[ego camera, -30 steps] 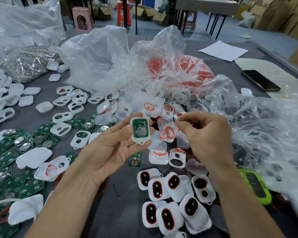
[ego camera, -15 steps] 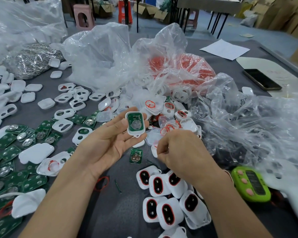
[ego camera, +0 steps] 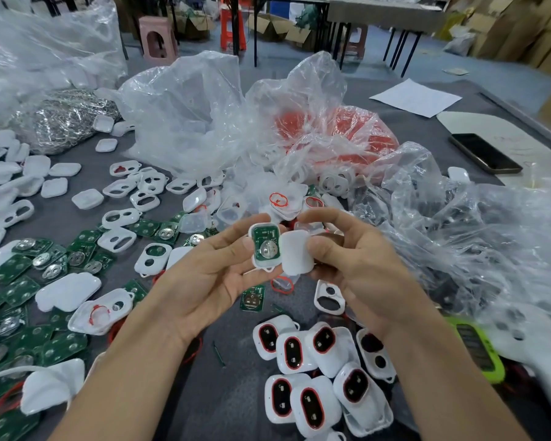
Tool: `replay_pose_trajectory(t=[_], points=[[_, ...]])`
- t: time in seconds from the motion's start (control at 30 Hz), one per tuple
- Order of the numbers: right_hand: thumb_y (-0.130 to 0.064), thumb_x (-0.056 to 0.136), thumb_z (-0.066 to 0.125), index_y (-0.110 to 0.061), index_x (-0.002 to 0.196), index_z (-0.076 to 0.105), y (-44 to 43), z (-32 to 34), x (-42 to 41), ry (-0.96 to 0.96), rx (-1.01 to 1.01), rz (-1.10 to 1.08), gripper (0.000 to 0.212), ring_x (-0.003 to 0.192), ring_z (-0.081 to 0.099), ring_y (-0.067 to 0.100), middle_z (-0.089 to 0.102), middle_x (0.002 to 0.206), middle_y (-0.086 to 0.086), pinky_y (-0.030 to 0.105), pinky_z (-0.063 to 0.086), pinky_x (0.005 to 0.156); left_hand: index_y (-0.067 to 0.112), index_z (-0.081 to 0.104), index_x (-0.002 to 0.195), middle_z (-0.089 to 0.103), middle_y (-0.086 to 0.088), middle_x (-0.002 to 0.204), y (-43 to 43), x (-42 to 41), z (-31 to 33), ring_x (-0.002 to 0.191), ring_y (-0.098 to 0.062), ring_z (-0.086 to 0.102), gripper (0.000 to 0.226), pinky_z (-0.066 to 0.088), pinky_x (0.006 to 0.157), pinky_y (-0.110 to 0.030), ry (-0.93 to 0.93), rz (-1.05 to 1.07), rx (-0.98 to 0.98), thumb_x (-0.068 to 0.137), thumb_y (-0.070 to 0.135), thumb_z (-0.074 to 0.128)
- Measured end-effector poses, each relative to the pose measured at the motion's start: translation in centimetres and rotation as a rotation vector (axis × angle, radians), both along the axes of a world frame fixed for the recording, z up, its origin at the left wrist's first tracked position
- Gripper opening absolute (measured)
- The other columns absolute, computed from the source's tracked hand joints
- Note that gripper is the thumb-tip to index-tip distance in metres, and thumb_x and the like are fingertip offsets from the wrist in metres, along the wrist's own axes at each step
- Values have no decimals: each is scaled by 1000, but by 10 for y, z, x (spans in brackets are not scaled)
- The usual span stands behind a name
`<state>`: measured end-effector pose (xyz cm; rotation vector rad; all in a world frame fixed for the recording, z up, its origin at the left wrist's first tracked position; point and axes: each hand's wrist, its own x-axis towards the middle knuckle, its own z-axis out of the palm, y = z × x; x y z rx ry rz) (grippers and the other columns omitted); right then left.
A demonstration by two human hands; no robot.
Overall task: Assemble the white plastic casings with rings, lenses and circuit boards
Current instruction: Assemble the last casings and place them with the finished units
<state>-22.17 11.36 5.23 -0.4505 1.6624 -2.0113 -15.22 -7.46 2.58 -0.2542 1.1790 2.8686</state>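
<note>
I saw my left hand [ego camera: 204,281] clamped on one casing [ego camera: 261,265] holding one circuit board [ego camera: 266,241], right fingers [ego camera: 323,251] pinching one cover [ego camera: 295,253].

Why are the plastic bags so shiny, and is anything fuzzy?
Head view: room light bounces off the crinkly clear bags as white glare; the right hand and its white cover look slightly smeared; the wide lens curves things near the edges.

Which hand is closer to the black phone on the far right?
Right. The right hand, gripping a white cover, is down-left of the phone; the left hand, gripping the casing, is farther left.
</note>
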Motion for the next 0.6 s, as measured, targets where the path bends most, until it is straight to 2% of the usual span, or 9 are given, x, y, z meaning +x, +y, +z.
replay_pose_trajectory(t=[0.07, 0.13, 0.2, 0.27, 0.37, 0.6], points=[[12, 92, 60, -21, 97, 79, 1, -1, 0, 82, 57, -16, 38, 73, 66, 13, 75, 84, 5, 23, 55, 62, 12, 82, 104, 73, -19, 121, 0, 0, -1, 105, -30, 74, 29, 64, 77, -39, 3, -1, 0, 85, 2, 61], [17, 88, 60, -22, 86, 82, 1, -3, 0, 158, 99, -58, 44, 83, 72, 20, 79, 93, 6, 34, 60, 74, 12, 82, 104, 72, -19, 122, -1, 0, -2, 107, -31, 74, 33, 64, 79, -40, 2, 3, -3, 86, 1, 56], [20, 83, 61, -22, 79, 83, -1, -4, 0, 215, 116, -98, 48, 94, 75, 28, 80, 96, 7, 44, 59, 88, 12, 82, 105, 72, -20, 123, 0, 0, -1, 110, -33, 72, 34, 63, 80, -42, 6, 4, -4, 85, 1, 56], [18, 81, 63, -24, 77, 83, -2, -4, 1, 263, 126, -118, 46, 99, 75, 29, 80, 93, 7, 48, 58, 91, 12, 81, 105, 71, -21, 124, 1, 0, -1, 111, -33, 72, 34, 63, 79, -42, 10, 6, -3, 84, 1, 56], [11, 78, 66, -23, 78, 83, -1, -4, 0, 293, 113, -122, 39, 98, 75, 22, 80, 92, 5, 38, 60, 87, 11, 81, 107, 71, -21, 125, 0, 1, -1, 112, -33, 71, 35, 63, 79, -41, 16, 4, 4, 86, 1, 55], [19, 83, 65, -17, 85, 84, -5, -2, 1, 166, -29, -82, 40, 84, 75, 16, 80, 90, 8, 23, 58, 76, 15, 83, 101, 76, -14, 116, 2, 1, -1, 100, -26, 76, 34, 64, 78, -38, 8, 5, -61, 81, 2, 59]])
